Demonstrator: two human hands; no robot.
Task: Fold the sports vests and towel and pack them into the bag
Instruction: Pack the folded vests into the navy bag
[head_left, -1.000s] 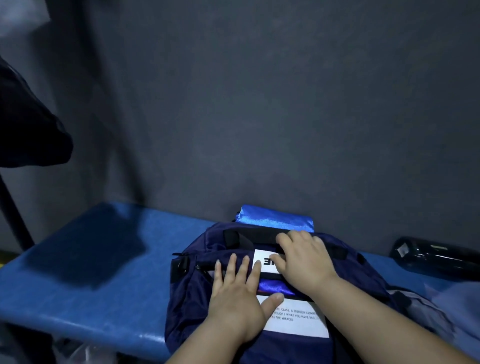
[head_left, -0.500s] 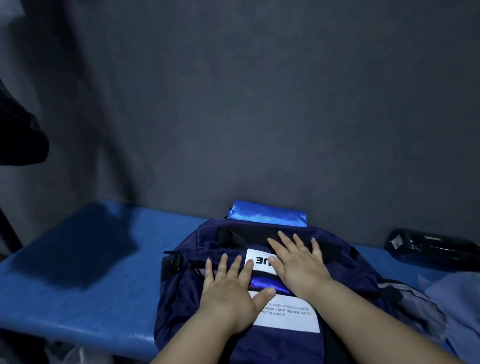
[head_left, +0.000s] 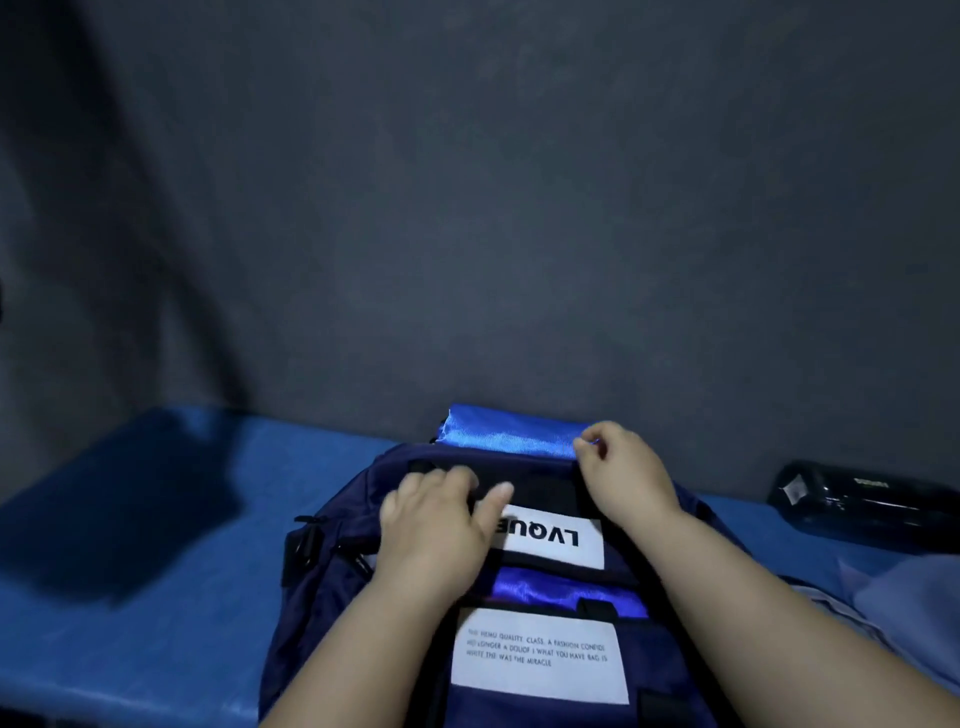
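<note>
Navy fabric bag (head_left: 332, 613) flat on blue tabletop (head_left: 156, 597), pinned by left hand (head_left: 431, 530), fingers (head_left: 452, 478) bent over its black strap (head_left: 545, 483), grip blurred. Shiny blue satin vest (head_left: 509, 436) poking from bag's far mouth; right hand (head_left: 623, 478) at that rim, fingers (head_left: 592, 441) pinching it, probably to close the vest in.

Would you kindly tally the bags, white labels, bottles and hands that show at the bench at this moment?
bag: 1
white labels: 2
bottle: 1
hands: 2, left hand and right hand
Total: 6
</note>
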